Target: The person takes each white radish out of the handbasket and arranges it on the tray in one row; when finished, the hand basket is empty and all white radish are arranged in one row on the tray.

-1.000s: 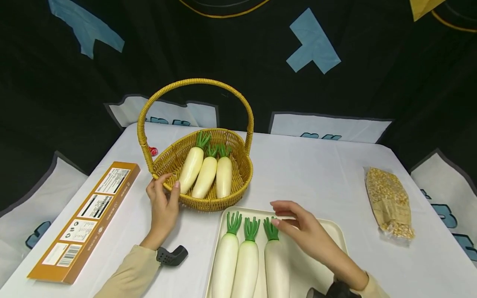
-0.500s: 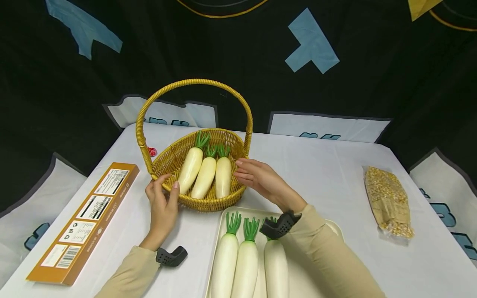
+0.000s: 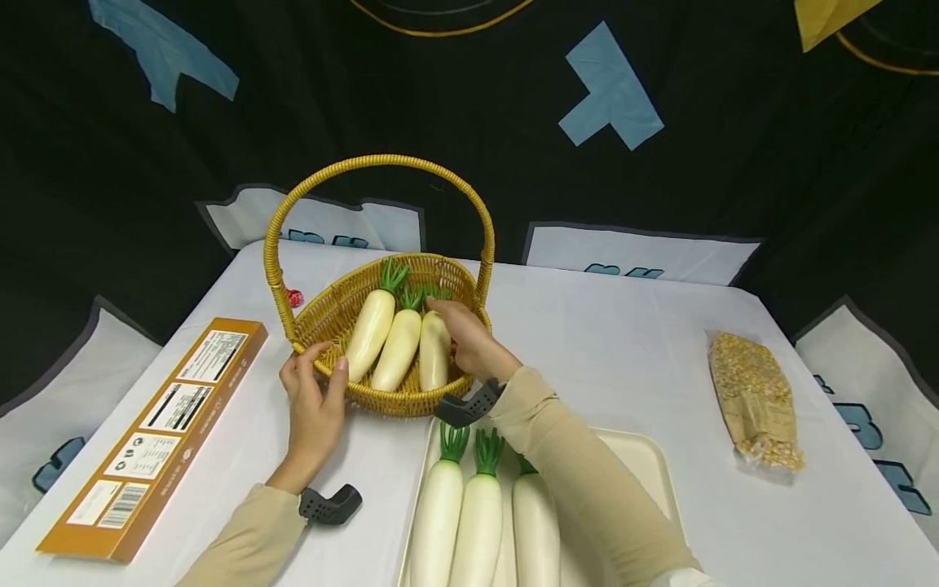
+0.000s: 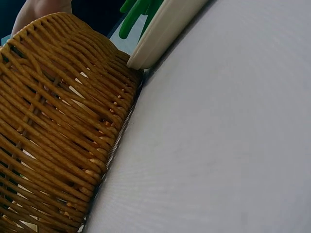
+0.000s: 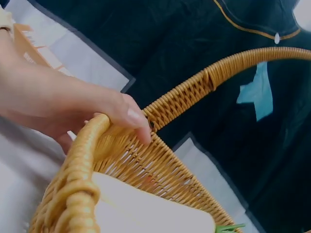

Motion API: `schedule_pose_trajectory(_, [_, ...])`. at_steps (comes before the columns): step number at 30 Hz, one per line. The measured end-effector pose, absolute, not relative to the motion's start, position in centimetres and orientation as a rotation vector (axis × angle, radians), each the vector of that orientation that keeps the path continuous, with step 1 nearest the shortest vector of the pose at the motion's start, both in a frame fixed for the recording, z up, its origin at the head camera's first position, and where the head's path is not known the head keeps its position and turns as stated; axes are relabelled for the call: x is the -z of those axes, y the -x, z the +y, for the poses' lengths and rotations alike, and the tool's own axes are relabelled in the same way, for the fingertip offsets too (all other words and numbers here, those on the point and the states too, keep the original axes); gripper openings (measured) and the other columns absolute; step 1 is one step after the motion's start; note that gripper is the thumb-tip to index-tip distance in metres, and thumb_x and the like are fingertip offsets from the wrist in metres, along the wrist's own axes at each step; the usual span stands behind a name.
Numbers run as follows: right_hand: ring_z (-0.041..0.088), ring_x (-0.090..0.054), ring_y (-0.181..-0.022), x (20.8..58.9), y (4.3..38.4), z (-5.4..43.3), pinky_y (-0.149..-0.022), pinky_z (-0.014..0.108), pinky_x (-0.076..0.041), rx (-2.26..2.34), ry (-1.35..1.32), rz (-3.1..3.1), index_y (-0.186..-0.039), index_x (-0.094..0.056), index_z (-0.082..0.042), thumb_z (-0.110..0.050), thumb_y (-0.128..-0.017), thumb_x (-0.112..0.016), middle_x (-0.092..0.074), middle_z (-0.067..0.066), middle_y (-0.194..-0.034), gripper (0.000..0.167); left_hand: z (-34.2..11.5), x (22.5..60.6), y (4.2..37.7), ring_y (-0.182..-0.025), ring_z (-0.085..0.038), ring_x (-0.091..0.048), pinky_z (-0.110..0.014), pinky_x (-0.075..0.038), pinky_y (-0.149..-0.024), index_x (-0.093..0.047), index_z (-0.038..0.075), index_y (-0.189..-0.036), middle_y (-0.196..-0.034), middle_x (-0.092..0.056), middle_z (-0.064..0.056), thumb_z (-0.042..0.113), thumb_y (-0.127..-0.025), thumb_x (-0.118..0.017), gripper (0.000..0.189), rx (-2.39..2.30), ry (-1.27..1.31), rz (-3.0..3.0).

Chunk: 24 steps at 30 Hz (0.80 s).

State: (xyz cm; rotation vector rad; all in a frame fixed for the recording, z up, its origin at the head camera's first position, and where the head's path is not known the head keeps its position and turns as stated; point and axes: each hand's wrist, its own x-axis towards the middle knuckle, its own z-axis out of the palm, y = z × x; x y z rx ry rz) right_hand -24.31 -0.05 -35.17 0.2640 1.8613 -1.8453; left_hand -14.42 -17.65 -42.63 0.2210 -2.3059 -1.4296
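My left hand (image 3: 315,416) grips the near-left rim of a yellow wicker basket (image 3: 411,403) with a tall hoop handle. The right wrist view shows the left thumb inside the rim and fingers outside. Three white radishes with green tops lie side by side in the basket. My right hand (image 3: 473,338) reaches over the right rim and holds the rightmost radish (image 3: 434,359) near its leaves; its fingertips are partly hidden. Three larger white radishes (image 3: 477,530) rest on a cream tray (image 3: 645,444), the right one partly covered by my forearm.
Left of the basket lies a long orange box (image 3: 157,440) with labels. A small red wrapped item (image 3: 295,298) sits behind the handle's left foot. A bag of yellow kernels (image 3: 754,399) lies at the right. Against the basket's near side, the tray's rim (image 4: 155,43) stands close.
My right hand has moved from above the tray, leftward and forward, into the basket and onto the rightmost radish. My left hand keeps its hold on the rim.
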Motion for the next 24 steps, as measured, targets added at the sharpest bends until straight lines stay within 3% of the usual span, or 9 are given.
schedule_pose_trajectory(7, [0.025, -0.029, -0.132, 36.1, 24.7, -0.83, -0.108, 0.039, -0.025, 1.902, -0.434, 1.766, -0.139, -0.03, -0.009, -0.031, -0.088, -0.055, -0.023, 0.009, -0.147, 0.061, -17.7, 42.5, 14.37, -0.11, -0.037, -0.034, -0.048, -0.029, -0.085, -0.035, 0.013, -0.13, -0.133, -0.017, -0.021, 0.032, -0.094, -0.043, 0.041, 1.444, -0.208, -2.306])
schedule_pose_trajectory(11, [0.027, -0.031, -0.13, 36.18, 24.61, -0.76, -0.107, 0.041, -0.027, 1.886, -0.49, 1.771, -0.14, -0.027, -0.008, -0.032, -0.086, -0.057, -0.024, 0.01, -0.147, 0.067, -17.71, 42.49, 14.3, -0.11, -0.037, -0.033, -0.048, -0.028, -0.085, -0.034, 0.013, -0.13, -0.135, -0.015, -0.021, 0.033, -0.095, -0.042, 0.041, 1.445, -0.21, -2.317])
schedule_pose_trajectory(19, [0.028, -0.035, -0.128, 36.34, 24.37, -0.66, -0.106, 0.042, -0.028, 1.927, -0.474, 1.776, -0.138, -0.03, -0.009, -0.037, -0.084, -0.059, -0.031, 0.009, -0.143, 0.068, -17.8, 42.81, 14.37, -0.099, -0.032, -0.035, -0.037, -0.026, -0.077, -0.035, 0.013, -0.129, -0.132, -0.017, -0.022, 0.032, -0.095, -0.043, 0.04, 1.418, -0.202, -2.306])
schedule_pose_trajectory(21, [0.027, -0.042, -0.121, 36.36, 24.42, -0.63, -0.098, 0.041, -0.036, 1.934, -0.478, 1.766, -0.134, -0.037, -0.011, -0.039, -0.082, -0.06, -0.039, 0.009, -0.137, 0.063, -17.79, 42.85, 14.44, -0.098, -0.031, -0.035, -0.036, -0.026, -0.077, -0.036, 0.012, -0.128, -0.132, -0.018, -0.022, 0.031, -0.094, -0.043, 0.039, 1.414, -0.194, -2.298])
schedule_pose_trajectory(24, [0.022, -0.053, -0.096, 36.36, 24.56, -0.6, -0.073, 0.036, -0.043, 1.946, -0.488, 1.753, -0.117, -0.053, -0.016, -0.042, -0.08, -0.061, -0.055, 0.005, -0.112, 0.046, -17.78, 42.82, 14.5, -0.096, -0.03, -0.035, -0.036, -0.026, -0.076, -0.036, 0.012, -0.128, -0.131, -0.018, -0.022, 0.031, -0.094, -0.043, 0.039, 1.418, -0.189, -2.297])
